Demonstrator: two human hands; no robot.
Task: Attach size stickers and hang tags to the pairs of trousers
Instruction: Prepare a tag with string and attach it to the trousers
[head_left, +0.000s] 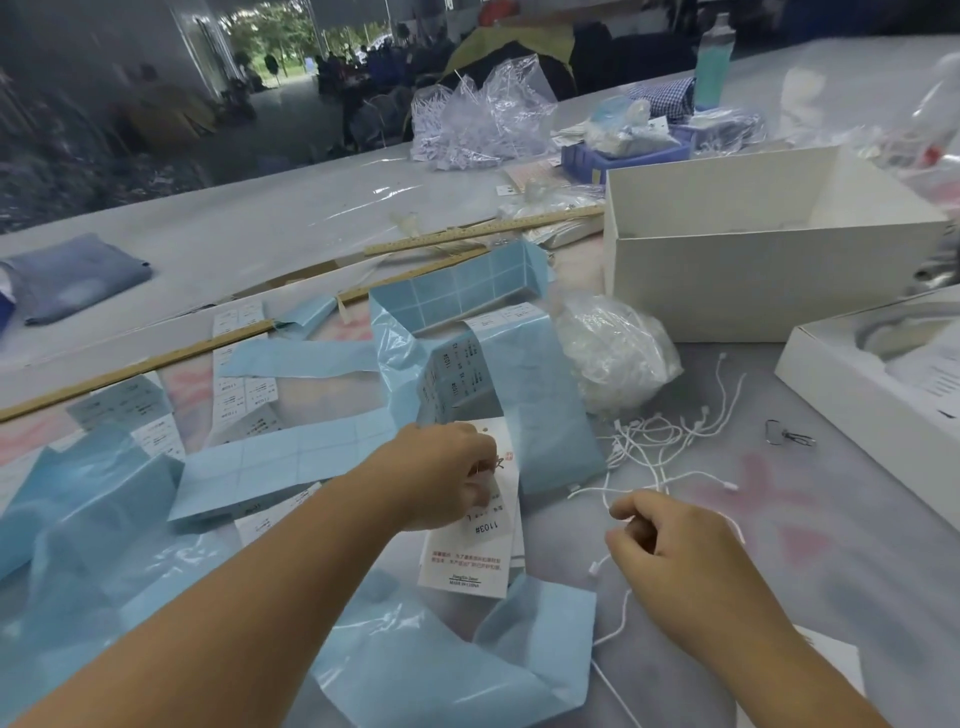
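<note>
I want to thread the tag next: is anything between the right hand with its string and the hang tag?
Nothing visible: bare table separates the right hand, pinching a white string, from the hang tag in the left hand.

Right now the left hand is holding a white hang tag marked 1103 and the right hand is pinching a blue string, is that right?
Not quite: the string the right hand pinches is white, not blue, as the head view shows. The left hand does hold the white hang tag marked 1103.

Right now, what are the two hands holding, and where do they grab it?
The left hand pinches the white hang tag at its top end. The right hand pinches a white string near its end.
</note>
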